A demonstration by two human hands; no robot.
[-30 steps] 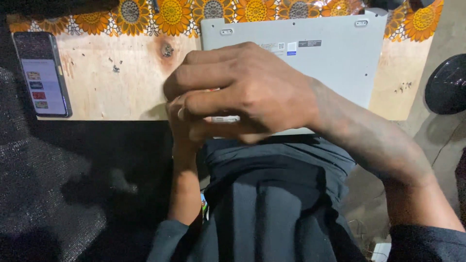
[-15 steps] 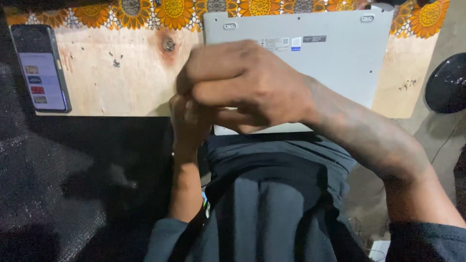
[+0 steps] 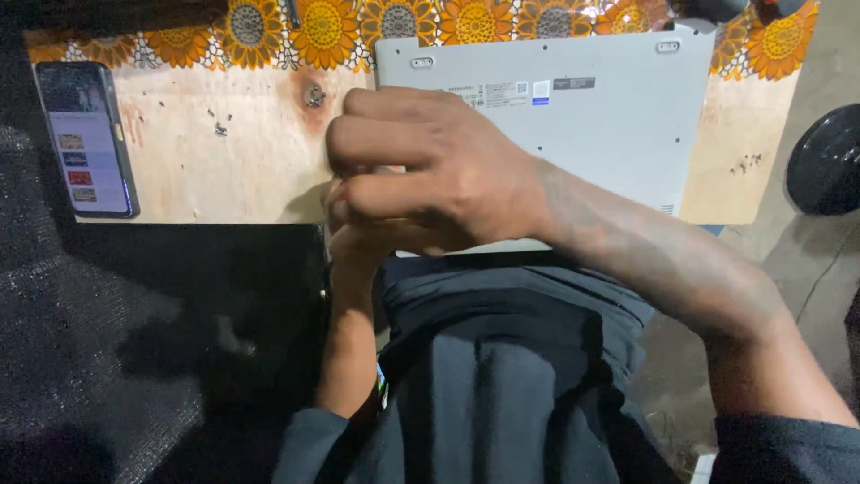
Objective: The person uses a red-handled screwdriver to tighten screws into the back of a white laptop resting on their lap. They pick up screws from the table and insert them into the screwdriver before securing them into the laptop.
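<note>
Hands are meeting at the near edge of a grey laptop (image 3: 573,125) that is lying upside down on a wooden surface (image 3: 224,170). The right hand (image 3: 439,175) is curling over the left hand (image 3: 354,237), fingers closed together; what they are gripping cannot be told. A phone (image 3: 85,139) is lying at the far left, screen lit.

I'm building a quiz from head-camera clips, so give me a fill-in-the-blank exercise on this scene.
1. The silver laptop lies with its ___ side up on the bare wooden board.
2. The black smartphone lies near the board's ___ edge, its screen lit.
3. The cloth beyond the board is printed with ___.
4. The right hand lies ___ the left hand.

Missing: bottom; left; sunflowers; over
</note>
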